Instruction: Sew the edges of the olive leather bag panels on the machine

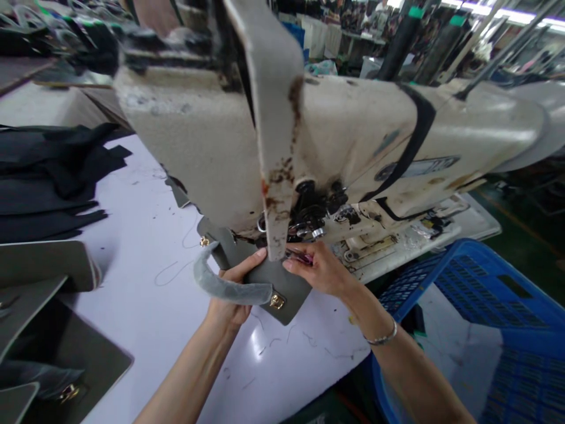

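Observation:
A grey-green panel (282, 294) lies on the white table under the head of a cream sewing machine (198, 129). A handle wrapped in cloudy film (229, 288) arches over it, with gold-coloured fittings at its ends. My left hand (233, 294) grips the panel beneath the handle, thumb on top near the needle area. Just right of the machine's front guard, my right hand (318, 268) is closed round a small pinkish tool (300, 255) above the panel. The tool's tip and the needle are hidden behind the guard.
Black fabric pieces (44, 176) are piled at the left. Below them are more grey-green panels (39, 265), one with a film-wrapped handle. A blue plastic basket (494, 312) stands at the right, beside the table edge. Loose threads lie on the white table (145, 318).

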Motion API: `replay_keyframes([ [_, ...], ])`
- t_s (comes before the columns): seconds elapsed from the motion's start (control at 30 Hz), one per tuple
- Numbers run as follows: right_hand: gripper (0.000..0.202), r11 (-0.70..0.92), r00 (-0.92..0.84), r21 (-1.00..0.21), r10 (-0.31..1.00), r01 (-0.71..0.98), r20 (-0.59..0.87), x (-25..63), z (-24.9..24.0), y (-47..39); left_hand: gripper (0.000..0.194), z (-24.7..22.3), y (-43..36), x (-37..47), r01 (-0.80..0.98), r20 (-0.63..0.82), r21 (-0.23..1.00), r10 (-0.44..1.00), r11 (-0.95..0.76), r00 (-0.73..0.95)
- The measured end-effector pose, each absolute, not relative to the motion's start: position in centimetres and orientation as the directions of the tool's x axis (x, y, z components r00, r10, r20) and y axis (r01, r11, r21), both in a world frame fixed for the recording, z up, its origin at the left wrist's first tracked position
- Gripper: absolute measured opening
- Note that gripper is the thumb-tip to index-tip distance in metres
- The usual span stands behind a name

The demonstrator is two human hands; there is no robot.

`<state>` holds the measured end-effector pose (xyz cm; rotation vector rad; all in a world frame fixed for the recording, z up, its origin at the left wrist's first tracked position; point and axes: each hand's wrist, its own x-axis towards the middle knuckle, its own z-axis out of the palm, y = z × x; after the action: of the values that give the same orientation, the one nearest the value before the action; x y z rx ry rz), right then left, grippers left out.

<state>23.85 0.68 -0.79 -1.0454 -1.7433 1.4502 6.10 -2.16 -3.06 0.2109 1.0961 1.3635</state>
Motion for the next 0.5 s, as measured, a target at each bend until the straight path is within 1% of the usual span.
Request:
replay_keyframes([
  [0.1, 0.023, 0.06, -0.487, -0.978, 0.872, 0.199, -0.045, 24.9, -1.2, 1.8, 0.034, -2.7, -2.7, 8.0, -0.706, -0.51, 0.685, 0.81, 0.179, -0.289],
  [0.2, 0.023, 0.1, -0.512, -0.976, 0.859, 0.195, -0.014, 25.6, -1.0, 2.9, 0.027, -2.3, -3.0, 9.8, -0.747, -0.539, 0.659, 0.749, 0.089, -0.386],
  [0.3, 0.022, 0.169, -0.506, -0.941, 0.863, 0.292, -0.002, 26.0, 0.2, 3.6, 0.024, -2.0, -3.1, 10.8, -0.784, -0.562, 0.619, 0.722, 0.044, -0.404],
  [0.4, 0.018, 0.19, -0.478, -0.895, 0.878, 0.403, -0.029, 26.1, 1.3, 3.7, 0.022, -1.8, -3.1, 11.1, -0.807, -0.582, 0.59, 0.709, 0.032, -0.398],
  [0.5, 0.015, 0.186, -0.474, -0.889, 0.879, 0.419, -0.04, 26.3, 1.9, 3.6, 0.024, -1.8, -3.2, 11.2, -0.816, -0.59, 0.578, 0.7, 0.017, -0.403],
])
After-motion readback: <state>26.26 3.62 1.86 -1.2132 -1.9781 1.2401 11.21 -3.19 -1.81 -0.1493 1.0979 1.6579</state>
